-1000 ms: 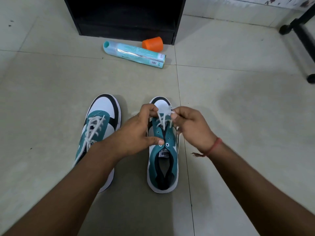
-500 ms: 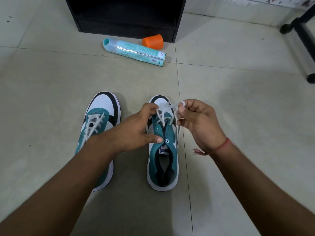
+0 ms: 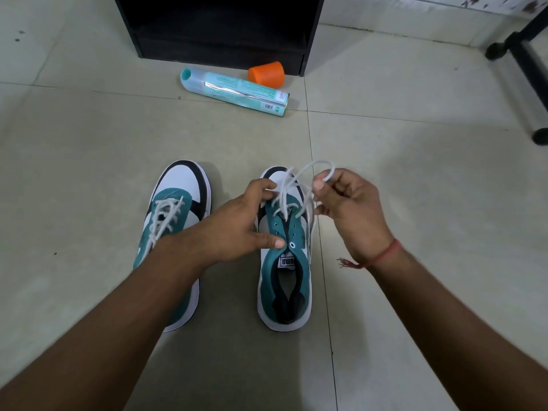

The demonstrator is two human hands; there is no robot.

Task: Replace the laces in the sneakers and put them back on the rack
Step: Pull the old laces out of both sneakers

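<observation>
you are partway through. the teal-and-white sneaker on the left (image 3: 175, 232) stands on the pale tiled floor (image 3: 415, 203) with its white lace (image 3: 164, 216) crossed up the eyelets, so that one looks laced, though your forearm hides its upper rows. the matching teal-and-white sneaker on the right (image 3: 284, 262) carries its white cord lace (image 3: 289, 192) only through the eyelets nearest the toe; the rows toward the tongue are bare. your left hand (image 3: 237, 229) pinches one strand, thumb resting on the eyelet flap. your right hand (image 3: 347, 203) has its fingers (image 3: 318, 185) curled round a loop of the same lace, raised above the toe. the remaining rows, tying, and returning both shoes to the black rack (image 3: 219, 31) beyond are still left.
</observation>
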